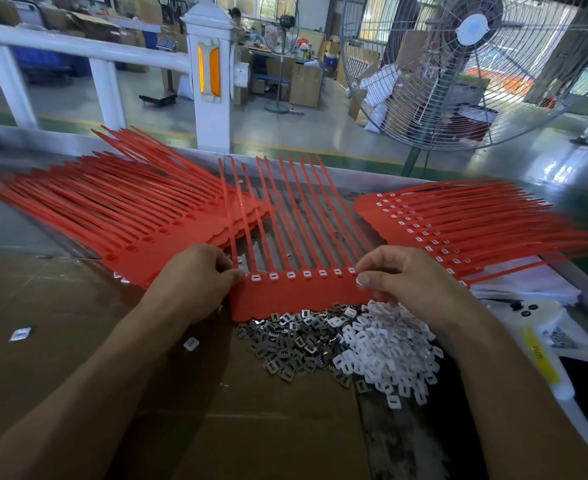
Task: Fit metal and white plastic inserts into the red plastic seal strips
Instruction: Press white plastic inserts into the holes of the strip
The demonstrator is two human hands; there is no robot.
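Note:
A joined row of red seal strips (299,296) lies in front of me, its tails pointing away and several of its head sockets filled with white inserts. My left hand (195,282) pinches the row's left end. My right hand (410,275) grips the right end, thumb on the flat tab. Just below the row sits a heap of metal inserts (285,344), with a heap of white plastic inserts (386,351) to its right. A stack of red strips with open sockets (119,220) fans out on the left. A stack with white inserts fitted (458,226) fans out on the right.
Brown cardboard (78,341) covers the bench, with a few stray white inserts (191,344) on it. White bags and a yellow label (541,355) lie at the right. A large floor fan (472,64) and a white railing (78,50) stand beyond the bench's far edge.

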